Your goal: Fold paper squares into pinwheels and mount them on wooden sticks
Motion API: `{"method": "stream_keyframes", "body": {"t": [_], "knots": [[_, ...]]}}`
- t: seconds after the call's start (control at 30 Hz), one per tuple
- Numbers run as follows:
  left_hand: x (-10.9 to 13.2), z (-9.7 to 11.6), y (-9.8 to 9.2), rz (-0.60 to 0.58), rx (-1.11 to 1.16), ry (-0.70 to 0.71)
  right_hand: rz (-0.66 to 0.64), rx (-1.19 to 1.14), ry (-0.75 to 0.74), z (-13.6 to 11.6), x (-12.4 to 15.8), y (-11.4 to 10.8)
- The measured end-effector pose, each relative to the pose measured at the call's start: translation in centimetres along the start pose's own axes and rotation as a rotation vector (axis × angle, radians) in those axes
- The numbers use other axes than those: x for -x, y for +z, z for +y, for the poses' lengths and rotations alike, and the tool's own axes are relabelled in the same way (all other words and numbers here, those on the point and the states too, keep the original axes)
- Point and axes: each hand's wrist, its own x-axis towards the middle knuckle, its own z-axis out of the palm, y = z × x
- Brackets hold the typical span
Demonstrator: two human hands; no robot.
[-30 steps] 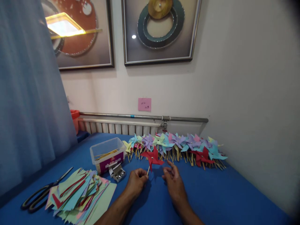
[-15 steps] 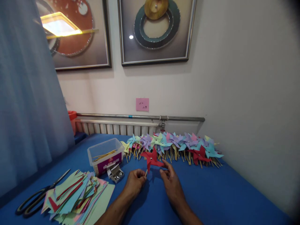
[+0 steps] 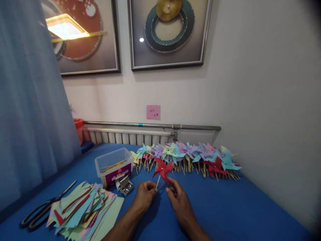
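Observation:
My left hand [image 3: 146, 194] is closed in a pinch on the thin wooden stick of a red paper pinwheel [image 3: 162, 169], holding it upright above the blue table [image 3: 225, 207]. Close to the right of it, my right hand [image 3: 177, 197] has its fingertips at the pinwheel's lower blade; its fingers are partly curled, and I cannot see whether they grip the paper. Behind them a long row of finished pinwheels [image 3: 190, 154] in pastel colours lies along the wall.
A clear plastic box [image 3: 114, 166] with sticks stands left of centre, a small open box of metal pins [image 3: 125, 186] beside it. A pile of cut coloured paper [image 3: 82, 209] and black scissors [image 3: 42, 209] lie at the left. A curtain [image 3: 30, 117] hangs on the left.
My right hand has moved left and in toward the red pinwheel, reaching its lower blade. The pinwheel has turned slightly. My left hand keeps its pinch on the stick.

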Motion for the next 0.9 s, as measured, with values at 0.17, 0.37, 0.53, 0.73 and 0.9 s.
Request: {"method": "stream_keyframes", "body": {"t": [0.17, 0.37, 0.53, 0.73, 0.9], "knots": [[0.0, 0.2, -0.1, 0.004, -0.014, 0.000, 0.024, -0.015, 0.023, 0.8, 0.1, 0.4], [0.0, 0.2, -0.1, 0.019, 0.002, 0.017, -0.028, -0.053, 0.019, 0.8, 0.2, 0.5], [-0.1, 0.0, -0.2, 0.014, -0.016, 0.024, -0.136, -0.031, -0.050, -0.2, 0.9, 0.8], [-0.3, -0.1, -0.3, 0.010, -0.026, -0.021, 0.006, -0.057, 0.012, 1.0, -0.1, 0.3], [-0.3, -0.3, -0.2, 0.016, -0.037, -0.017, 0.133, -0.043, 0.037, 1.5, -1.4, -1.1]]}}
